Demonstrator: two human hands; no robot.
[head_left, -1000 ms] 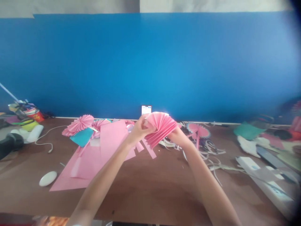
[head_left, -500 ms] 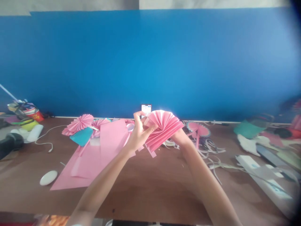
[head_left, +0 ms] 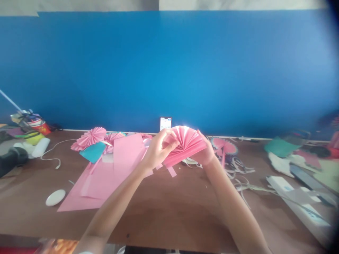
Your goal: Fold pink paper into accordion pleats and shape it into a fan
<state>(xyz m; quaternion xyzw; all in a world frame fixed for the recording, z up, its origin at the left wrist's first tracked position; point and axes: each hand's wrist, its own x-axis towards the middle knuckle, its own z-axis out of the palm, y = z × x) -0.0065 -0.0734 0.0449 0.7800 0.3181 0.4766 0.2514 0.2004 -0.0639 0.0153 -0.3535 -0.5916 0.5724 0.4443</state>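
Observation:
I hold a pleated pink paper fan (head_left: 185, 146) up over the brown table (head_left: 164, 208), spread into a half circle. My left hand (head_left: 158, 150) pinches its left edge with thumb and fingers closed on the pleats. My right hand (head_left: 205, 154) grips the fan's right end from behind, fingers wrapped round it. Flat pink paper sheets (head_left: 106, 176) lie on the table just left of my left arm.
Finished pink rosettes (head_left: 91, 137) and a teal card (head_left: 92, 152) lie at the back left. A phone (head_left: 165, 123) leans on the blue wall. A white oval object (head_left: 55, 197) sits front left. Paper strips (head_left: 238, 173), boxes and scraps crowd the right side.
Both hands stay on the fan. It has tilted and dropped slightly, and my right hand's fingers have come up round its right end.

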